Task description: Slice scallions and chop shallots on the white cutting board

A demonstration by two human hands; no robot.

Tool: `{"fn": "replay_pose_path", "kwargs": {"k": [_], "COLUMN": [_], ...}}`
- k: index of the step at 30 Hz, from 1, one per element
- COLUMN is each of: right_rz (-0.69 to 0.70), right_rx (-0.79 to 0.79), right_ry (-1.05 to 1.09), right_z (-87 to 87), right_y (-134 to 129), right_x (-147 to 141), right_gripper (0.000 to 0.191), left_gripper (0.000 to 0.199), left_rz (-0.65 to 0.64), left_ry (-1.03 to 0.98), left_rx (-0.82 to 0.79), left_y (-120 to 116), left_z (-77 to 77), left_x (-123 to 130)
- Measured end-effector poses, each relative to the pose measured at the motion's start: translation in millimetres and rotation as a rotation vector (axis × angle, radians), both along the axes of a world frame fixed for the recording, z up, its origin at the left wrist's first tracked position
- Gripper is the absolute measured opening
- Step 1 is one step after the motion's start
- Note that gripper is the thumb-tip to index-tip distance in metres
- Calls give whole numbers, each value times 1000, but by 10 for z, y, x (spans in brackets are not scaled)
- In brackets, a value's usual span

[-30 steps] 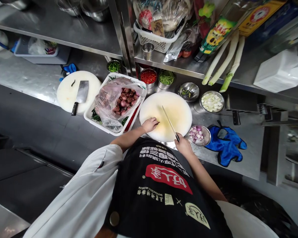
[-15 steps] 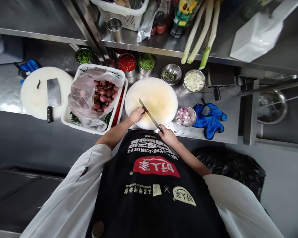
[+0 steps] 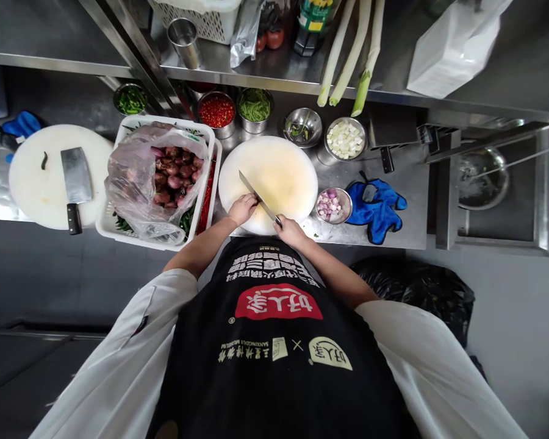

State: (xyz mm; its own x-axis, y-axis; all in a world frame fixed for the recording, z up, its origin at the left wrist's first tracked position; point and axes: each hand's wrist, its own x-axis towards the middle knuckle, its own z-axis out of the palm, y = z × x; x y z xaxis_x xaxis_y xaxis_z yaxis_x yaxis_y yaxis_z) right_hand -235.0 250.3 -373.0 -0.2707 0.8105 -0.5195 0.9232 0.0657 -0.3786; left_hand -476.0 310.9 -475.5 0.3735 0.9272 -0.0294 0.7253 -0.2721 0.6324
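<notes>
My right hand (image 3: 290, 231) is closed round the dark handle of a long narrow kitchen knife (image 3: 261, 200). Its blade slants up and left over a round white cutting board (image 3: 283, 164). Beside the blade, at the board's near left edge, my left hand (image 3: 243, 209) has its fingers curled together. Something small and dark shows at those fingertips, too small to name. Just right of the board stands a metal bowl of peeled shallots (image 3: 330, 205). On the left, a plastic bag of unpeeled shallots (image 3: 176, 174) rests in a white basket (image 3: 101, 222).
Behind the board are bowls of chopped red chillies (image 3: 216, 111), green slices (image 3: 255, 105) and white pieces (image 3: 345, 139). A cleaver (image 3: 76, 177) lies on a second board (image 3: 32, 177). Blue gloves (image 3: 379, 207) lie right, before a sink (image 3: 524, 225). Leeks (image 3: 365, 76) overhang the shelf.
The whole view has shifted a little. My right hand has pushed the knife slightly forward and left across the board. My left hand stays nearly in place by the blade.
</notes>
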Motion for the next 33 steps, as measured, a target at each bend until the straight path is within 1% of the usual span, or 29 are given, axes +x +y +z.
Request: {"fn": "replay_pose_path", "kwargs": {"k": [3,7,12,14,16,18,20,22,23,25,26,27,28,30,31,33], "right_rz": [-10,-21,-31,-43,-57,-71,-88,-103,-110,-120,-122,-123,-125,-125,-126,-126], "right_rx": [2,-3,31,48,77,115,147,156,153,140,133,127,123,119,118,118], "right_ry": [9,-28,16,-2,-41,-68,-76,-73,-70,-62,-57,-53,-49,-41,-38,-33], "right_z": [-97,-159,-184,-175,-157,-136,-119,-109,-108,-110,-113,-117,-120,-122,-120,-107], "right_y": [54,-45,-104,-86,-45,17,85,137,151,152,141,126,109,79,70,64], "right_x": [-60,63,172,178,182,192,209,233,246,274,289,303,318,345,356,373], "right_gripper": [30,35,40,43,48,52,54,54,54,52,52,51,51,51,51,51], "left_gripper": [23,26,25,24,24,27,35,32,26,19,20,21,22,24,24,25], "left_rz": [16,31,43,35,54,152,353,551,610,641,640,651,681,763,803,840], "left_ry": [37,73,96,95,80,18,-152,-457,-639,-976,-1094,-1157,-1164,-1055,-971,-836], "left_rx": [-2,2,-17,-34,-68,-119,-204,-344,-423,-543,-581,-616,-654,-695,-669,-523], "left_y": [-30,-58,-61,-61,-44,1,59,84,65,-60,-164,-284,-410,-622,-685,-699], "left_z": [31,81,163,185,190,182,173,169,169,161,151,135,114,61,34,-11], "left_x": [36,72,37,31,47,71,68,6,-45,-155,-195,-215,-211,-142,-91,-1]}}
